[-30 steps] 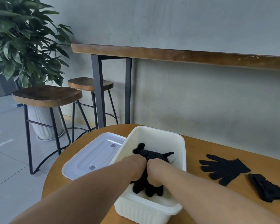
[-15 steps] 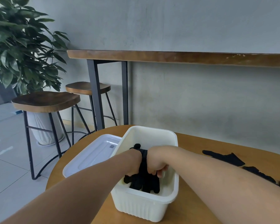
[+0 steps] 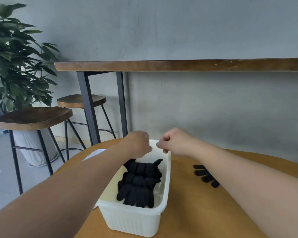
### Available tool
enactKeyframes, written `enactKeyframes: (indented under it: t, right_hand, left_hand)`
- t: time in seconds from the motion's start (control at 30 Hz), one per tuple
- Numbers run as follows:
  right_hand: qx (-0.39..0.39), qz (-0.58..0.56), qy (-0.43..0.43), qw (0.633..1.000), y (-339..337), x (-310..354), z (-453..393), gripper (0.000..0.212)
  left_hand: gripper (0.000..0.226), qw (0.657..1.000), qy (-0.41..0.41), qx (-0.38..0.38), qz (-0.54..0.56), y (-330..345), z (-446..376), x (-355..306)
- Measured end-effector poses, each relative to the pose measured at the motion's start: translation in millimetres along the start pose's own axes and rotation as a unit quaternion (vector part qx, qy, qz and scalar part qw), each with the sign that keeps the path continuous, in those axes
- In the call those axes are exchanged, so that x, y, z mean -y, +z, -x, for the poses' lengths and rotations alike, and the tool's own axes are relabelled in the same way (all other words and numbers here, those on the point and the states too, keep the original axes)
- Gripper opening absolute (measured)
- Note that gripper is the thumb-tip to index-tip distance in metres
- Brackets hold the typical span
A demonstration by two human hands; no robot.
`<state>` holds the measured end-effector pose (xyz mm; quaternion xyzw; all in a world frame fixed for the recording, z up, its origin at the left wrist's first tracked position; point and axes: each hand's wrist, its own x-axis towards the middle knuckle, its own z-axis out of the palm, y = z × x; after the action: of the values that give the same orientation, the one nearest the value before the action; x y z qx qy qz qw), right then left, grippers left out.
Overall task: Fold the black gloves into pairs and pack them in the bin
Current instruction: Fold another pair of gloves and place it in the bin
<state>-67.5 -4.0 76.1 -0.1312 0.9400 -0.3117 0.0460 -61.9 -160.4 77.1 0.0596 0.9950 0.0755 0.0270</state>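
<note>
Folded gloves [image 3: 139, 182] lie in the bin [image 3: 132, 220]. Left hand [image 3: 138, 143] and right hand [image 3: 175, 142] hover above, fingers curled, holding nothing. Next, reach right to the loose glove [image 3: 206, 176] on the bench [image 3: 196, 212]; avoid snagging the rim.

- A loose black glove [image 3: 206, 176] on the round wooden table [image 3: 193, 203] shows only its fingers; the right forearm covers the rest.
- A white lid [image 3: 95, 154] beside the white bin [image 3: 132, 220] is mostly hidden behind the left forearm.
- The potted plant [image 3: 15, 66] is cut off by the left edge.
- Both hands appear slightly blurred.
</note>
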Motion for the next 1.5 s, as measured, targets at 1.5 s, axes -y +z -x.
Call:
enactKeyframes:
  t: [1.5]
  right_hand:
    - [-0.053,0.048,0.180,0.981,-59,-305,-14,0.011]
  left_hand:
    - [0.053,0.964,0.093,0.109,0.223,156,-170,-228]
